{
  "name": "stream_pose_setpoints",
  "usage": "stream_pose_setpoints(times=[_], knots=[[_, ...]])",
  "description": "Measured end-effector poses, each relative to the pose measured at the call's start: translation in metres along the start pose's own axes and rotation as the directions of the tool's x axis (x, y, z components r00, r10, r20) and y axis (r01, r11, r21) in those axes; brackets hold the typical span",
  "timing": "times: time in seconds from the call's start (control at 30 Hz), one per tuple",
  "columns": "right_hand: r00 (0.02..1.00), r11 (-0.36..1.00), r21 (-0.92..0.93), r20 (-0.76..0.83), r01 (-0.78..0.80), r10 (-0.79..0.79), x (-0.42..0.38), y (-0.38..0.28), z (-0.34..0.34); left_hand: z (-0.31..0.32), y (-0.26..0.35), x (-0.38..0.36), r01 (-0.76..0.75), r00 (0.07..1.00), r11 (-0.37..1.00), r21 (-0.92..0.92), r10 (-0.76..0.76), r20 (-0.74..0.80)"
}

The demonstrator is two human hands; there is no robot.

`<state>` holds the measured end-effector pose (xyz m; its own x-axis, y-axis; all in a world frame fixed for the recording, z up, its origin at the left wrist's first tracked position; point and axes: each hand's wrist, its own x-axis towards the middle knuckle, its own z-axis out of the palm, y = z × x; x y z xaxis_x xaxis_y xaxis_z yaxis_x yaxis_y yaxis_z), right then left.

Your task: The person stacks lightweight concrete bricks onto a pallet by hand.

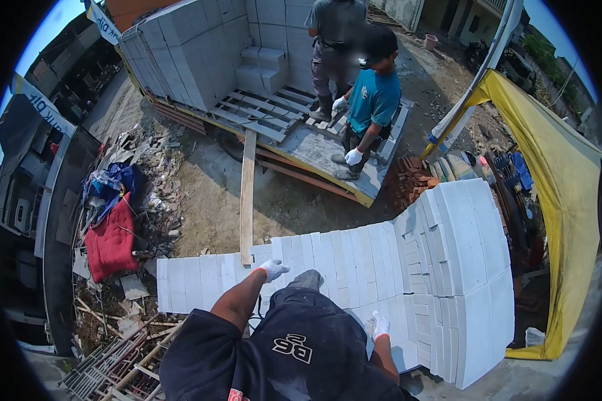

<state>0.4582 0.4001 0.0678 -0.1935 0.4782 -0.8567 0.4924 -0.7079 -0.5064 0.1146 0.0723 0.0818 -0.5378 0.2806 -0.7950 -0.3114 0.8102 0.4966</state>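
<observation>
Seen from above on a stack of white lightweight concrete blocks [354,260]: gloved left hand [272,269] stretched out low over the top course, fingers [282,268] loosely spread, palm down, holding nothing, whether touching the blocks or just above them cannot be told. Gloved right hand [380,326] down at the hip beside dark trousers, fingers [383,321] lightly curled and empty, near the blocks at the foot of the taller stepped pile [461,267] on the right. Dark shirt with white lettering [293,347] filling the bottom of the view.

Beyond the stack, bare dirt ground and a flatbed truck [314,150] part-loaded with more grey-white blocks [201,47], wooden pallets [261,110] bared on the deck. Two co-workers on the truck bed: one in a teal shirt [373,100] with white gloves, bent forward near the deck edge; another in a grey shirt [334,20] standing just behind. Long wooden plank [247,194] leaning from the truck side to the near block stack. Red bricks [411,180] heaped just beside the truck's rear corner. Yellow tarpaulin [562,200] stretched at right. Rubble, a red cloth [110,244] and blue fabric [114,184] strewn at left, metal frames [107,364] below them.
</observation>
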Motion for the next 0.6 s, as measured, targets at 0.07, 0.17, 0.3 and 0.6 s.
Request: stream_pose_setpoints(times=[0.07, 0.17, 0.3, 0.6], knots=[[0.999, 0.999, -0.041, 0.031, -0.017, 0.019, 0.008, 0.009, -0.009, -0.046, 0.047, 0.016, 0.099, 0.995, 0.994, -0.051, -0.098, 0.035], [0.999, 0.994, -0.098, 0.021, 0.051, -0.05, 0.003, 0.02, -0.023, -0.156, 0.149, 0.061, 0.057, 0.929, 0.925, 0.375, 0.088, -0.36], [0.996, 0.995, -0.1, -0.084, 0.011, -0.019, -0.02, 0.015, -0.039, -0.291, 0.3, 0.072, 0.204, 0.789, 0.922, 0.328, 0.043, -0.613], [0.993, 0.996, 0.07, -0.111, 0.046, -0.038, -0.058, 0.04, -0.043, -0.282, 0.384, 0.045, -0.164, 0.67, 0.823, 0.543, 0.497, -0.551]])
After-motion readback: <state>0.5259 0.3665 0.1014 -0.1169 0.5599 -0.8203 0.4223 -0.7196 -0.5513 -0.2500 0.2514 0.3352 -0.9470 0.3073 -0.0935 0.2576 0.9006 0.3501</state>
